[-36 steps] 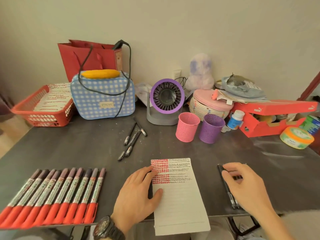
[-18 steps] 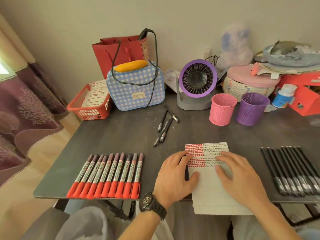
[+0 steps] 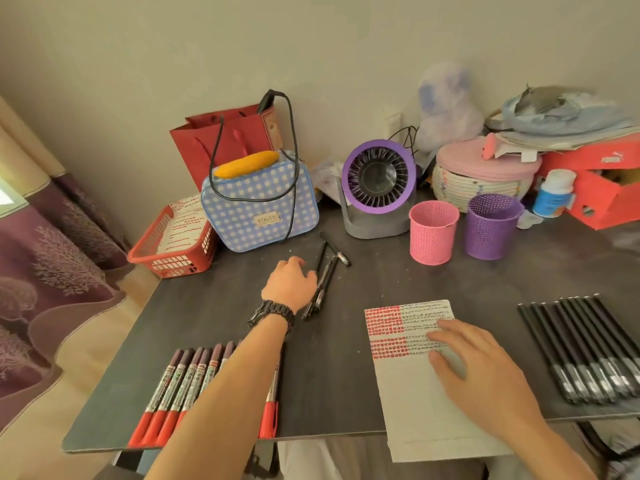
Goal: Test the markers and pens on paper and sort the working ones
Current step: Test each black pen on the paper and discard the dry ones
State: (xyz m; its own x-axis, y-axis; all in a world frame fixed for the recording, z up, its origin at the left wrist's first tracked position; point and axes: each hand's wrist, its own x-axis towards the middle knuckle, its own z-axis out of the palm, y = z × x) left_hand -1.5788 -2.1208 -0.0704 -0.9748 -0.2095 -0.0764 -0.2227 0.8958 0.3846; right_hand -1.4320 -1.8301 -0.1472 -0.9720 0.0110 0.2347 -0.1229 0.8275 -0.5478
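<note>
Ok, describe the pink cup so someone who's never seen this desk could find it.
Find the purple-rimmed fan at the back of the dark table. Two perforated cups stand just right of it, side by side. The pink cup is nearer the fan; the other is the purple cup.

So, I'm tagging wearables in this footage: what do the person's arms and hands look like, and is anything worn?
Both forearms are bare, with no sleeves in view. The left hand has a black link-band wristwatch at its wrist. The right hand shows no watch, glove or visible ring.
</note>
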